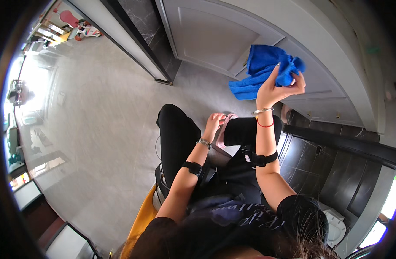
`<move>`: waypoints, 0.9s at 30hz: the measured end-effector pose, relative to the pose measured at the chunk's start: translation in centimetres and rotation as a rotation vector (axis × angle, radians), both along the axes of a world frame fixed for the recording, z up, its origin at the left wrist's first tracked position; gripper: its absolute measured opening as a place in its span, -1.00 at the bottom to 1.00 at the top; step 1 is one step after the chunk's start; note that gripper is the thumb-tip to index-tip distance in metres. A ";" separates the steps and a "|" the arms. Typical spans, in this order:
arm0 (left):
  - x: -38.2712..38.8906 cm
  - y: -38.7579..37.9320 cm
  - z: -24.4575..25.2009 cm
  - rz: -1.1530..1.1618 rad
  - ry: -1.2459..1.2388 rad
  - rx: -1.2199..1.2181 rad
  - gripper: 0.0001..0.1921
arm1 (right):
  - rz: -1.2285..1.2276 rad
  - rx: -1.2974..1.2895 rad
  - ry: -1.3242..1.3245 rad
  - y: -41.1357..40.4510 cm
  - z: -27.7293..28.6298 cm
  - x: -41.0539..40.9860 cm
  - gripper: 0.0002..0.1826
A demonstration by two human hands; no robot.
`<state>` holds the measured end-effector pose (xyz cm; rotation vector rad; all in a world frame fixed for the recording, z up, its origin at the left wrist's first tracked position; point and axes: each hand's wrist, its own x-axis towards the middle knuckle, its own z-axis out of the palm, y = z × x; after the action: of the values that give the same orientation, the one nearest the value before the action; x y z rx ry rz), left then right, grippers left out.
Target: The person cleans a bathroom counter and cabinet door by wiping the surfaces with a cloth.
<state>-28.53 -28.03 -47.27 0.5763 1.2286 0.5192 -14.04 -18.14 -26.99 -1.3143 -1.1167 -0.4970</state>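
Bunched between the fingers of my right hand (277,84) is a blue cloth (266,69), its loose folds hanging toward the left. The cloth is in front of a grey panelled cabinet door (214,37); whether it touches the door I cannot tell. Over my lap, between my knees, my left hand (214,123) holds nothing and has its fingers apart and slightly bent. A pink slipper (222,136) shows just beyond those fingers, partly hidden by my black-trousered leg (241,131).
I sit on a yellow chair (142,213). A black-edged door frame (142,48) stands ahead to the left on grey floor (97,113). To the right are dark tiles (314,162) and a white toilet (335,226). A child's ride-on toy (87,30) sits far left.
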 end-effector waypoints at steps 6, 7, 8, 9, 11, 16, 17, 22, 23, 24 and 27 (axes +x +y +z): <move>0.2 0.0 0.3 -0.041 0.007 0.001 -0.75 | 0.101 -0.147 0.199 3.2 -1.9 -0.6 -0.65; 0.2 -0.1 0.3 -0.032 0.005 -0.019 -0.75 | 0.097 -0.142 0.201 3.1 -3.0 -0.6 -0.65; 0.1 -0.3 0.2 -0.013 0.006 -0.038 -0.75 | 0.101 -0.146 0.311 2.9 -3.6 -1.2 -0.64; 0.1 -0.3 0.1 -0.010 0.012 -0.032 -0.74 | 0.106 -0.150 0.420 2.8 -4.1 -1.6 -0.63; 0.2 0.0 -0.1 -0.016 0.006 0.001 -0.74 | 0.149 -0.139 0.460 2.8 -5.2 -0.5 -0.64; 0.2 0.2 0.8 -0.051 0.017 0.060 -0.73 | 0.368 -0.217 0.632 2.3 -9.6 0.6 -0.61; -0.2 0.0 0.5 -0.061 0.036 0.042 -0.73 | 0.418 -0.212 0.671 2.0 -9.6 0.4 -0.59; -0.8 -0.1 0.7 -0.043 0.061 0.064 -0.73 | 0.466 -0.242 0.806 1.9 -8.9 1.4 -0.60; -1.6 -0.3 0.2 -0.024 0.073 0.066 -0.73 | 0.561 -0.230 0.927 1.4 -7.8 0.7 -0.63; -1.6 -0.3 0.5 -0.013 0.075 0.083 -0.73 | 0.533 -0.201 0.919 1.0 -6.8 1.0 -0.64; -1.5 -0.4 1.7 -0.032 0.056 0.124 -0.70 | 0.668 -0.051 0.942 -0.6 -0.1 2.0 -0.67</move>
<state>-30.06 -28.41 -45.61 0.7184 1.2440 0.5577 -12.09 -18.75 -27.06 -0.9397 -0.6789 0.6067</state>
